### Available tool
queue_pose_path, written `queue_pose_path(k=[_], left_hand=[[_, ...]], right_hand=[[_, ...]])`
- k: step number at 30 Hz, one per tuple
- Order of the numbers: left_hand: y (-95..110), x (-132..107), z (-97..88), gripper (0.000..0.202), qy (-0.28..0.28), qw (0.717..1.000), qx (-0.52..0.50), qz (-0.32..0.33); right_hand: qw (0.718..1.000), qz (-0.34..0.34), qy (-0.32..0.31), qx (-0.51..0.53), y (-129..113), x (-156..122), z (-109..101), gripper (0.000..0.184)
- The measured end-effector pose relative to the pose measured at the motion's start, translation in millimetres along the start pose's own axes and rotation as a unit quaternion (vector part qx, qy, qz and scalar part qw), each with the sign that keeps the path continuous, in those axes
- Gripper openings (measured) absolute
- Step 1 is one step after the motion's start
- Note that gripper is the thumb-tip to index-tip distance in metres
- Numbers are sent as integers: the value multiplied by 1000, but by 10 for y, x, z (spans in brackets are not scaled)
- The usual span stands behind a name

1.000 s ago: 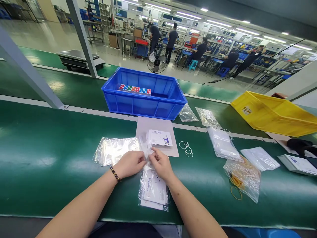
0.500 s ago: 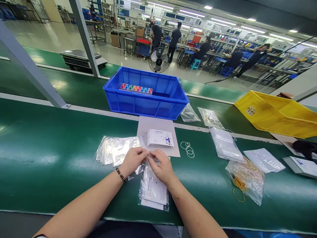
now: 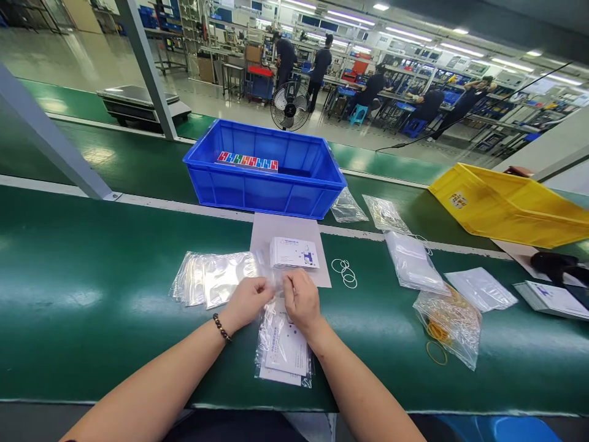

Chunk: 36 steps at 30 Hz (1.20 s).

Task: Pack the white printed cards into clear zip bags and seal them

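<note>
"Grip first: what do you record for the left hand (image 3: 251, 301)?"

"Thumb and fingers closed, pinching a clear bag (image 3: 278, 282) at its left side. Bead bracelet (image 3: 221, 328) on that wrist."

"And the right hand (image 3: 301, 299)?"

"Closed likewise, on the right side of the same bag; its fingertips are partly hidden by the curled fist. Hands near each other, a narrow gap between them, film spanning it."

"Position of the bag?"

"Above the green table (image 3: 115, 276), just on the near side of a stack of printed cards (image 3: 294, 252), which lies on a pale sheet (image 3: 264, 230). Contents of the bag: cannot tell."

"Surroundings?"

"To the left, a fanned pile of bags (image 3: 227, 279), lying flat. Nearer the body, bagged cards (image 3: 288, 353), flat, beside the right forearm. Right of the sheet, white bands (image 3: 345, 273), overlapping. Beyond the sheet, a blue crate (image 3: 264, 190) with a multicoloured item (image 3: 248, 161) inside. Well off to the right, a yellow crate (image 3: 506, 212), tilted."
</note>
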<state>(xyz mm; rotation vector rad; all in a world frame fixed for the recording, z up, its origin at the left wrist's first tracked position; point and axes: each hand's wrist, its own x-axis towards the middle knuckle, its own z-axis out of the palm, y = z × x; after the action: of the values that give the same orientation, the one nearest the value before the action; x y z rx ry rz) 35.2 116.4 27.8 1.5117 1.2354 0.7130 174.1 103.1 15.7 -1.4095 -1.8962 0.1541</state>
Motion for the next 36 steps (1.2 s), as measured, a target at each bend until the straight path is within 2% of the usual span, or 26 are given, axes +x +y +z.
queue_pose_path(k=[3,5,7,9,10,11,12,14,16,17,19,20,22,23,24,26,28,31,34,36], left_hand=[[-6,32,-83,31,17,997,-64,-50],[12,32,-151,34,23,996,-68,-60],[48,9,-217,33,68,998,-15,10],[93,-26,-271,25,99,982,80,141],[115,-43,-292,21,80,968,126,201],[134,-58,-308,18,38,956,167,240],[151,-68,-321,16,-13,946,202,255],[172,-74,-338,13,-88,937,250,229],[174,-68,-351,16,-103,939,272,182],[169,-62,-355,17,-104,943,272,162],[146,-50,-357,18,-116,952,252,131],[130,-44,-353,18,-126,957,233,117],[99,-35,-332,19,-147,967,185,95],[87,-32,-315,19,-157,970,161,88],[78,-30,-295,19,-166,973,139,83],[73,-27,-250,18,-183,974,112,72],[77,-27,-210,17,-193,973,107,63],[78,-26,-173,16,-202,972,107,61],[65,-18,-159,16,-204,972,95,67],[53,-8,-153,16,-199,973,88,73]], right_hand=[[996,-71,-50,8,-16,-7,-37,19],[992,-87,-91,10,-25,-8,-66,19],[987,-78,-128,55,-23,2,-114,24],[976,-52,-164,132,-13,24,-186,24],[968,-35,-185,168,-8,37,-230,23],[958,-17,-210,196,-1,51,-278,21],[946,2,-240,216,5,66,-327,20],[924,37,-302,232,24,96,-420,17],[911,48,-336,234,61,124,-488,21],[912,47,-333,236,92,136,-508,24],[932,50,-271,237,186,155,-512,26],[949,71,-210,223,250,162,-496,23],[973,158,-58,161,402,174,-434,17],[969,213,12,122,481,178,-393,19],[960,260,47,96,555,183,-350,27],[942,318,46,91,673,192,-267,44],[934,336,28,120,739,202,-208,52],[917,347,72,184,759,222,-188,52],[877,350,147,295,723,240,-241,47],[849,338,176,367,677,243,-292,41]])
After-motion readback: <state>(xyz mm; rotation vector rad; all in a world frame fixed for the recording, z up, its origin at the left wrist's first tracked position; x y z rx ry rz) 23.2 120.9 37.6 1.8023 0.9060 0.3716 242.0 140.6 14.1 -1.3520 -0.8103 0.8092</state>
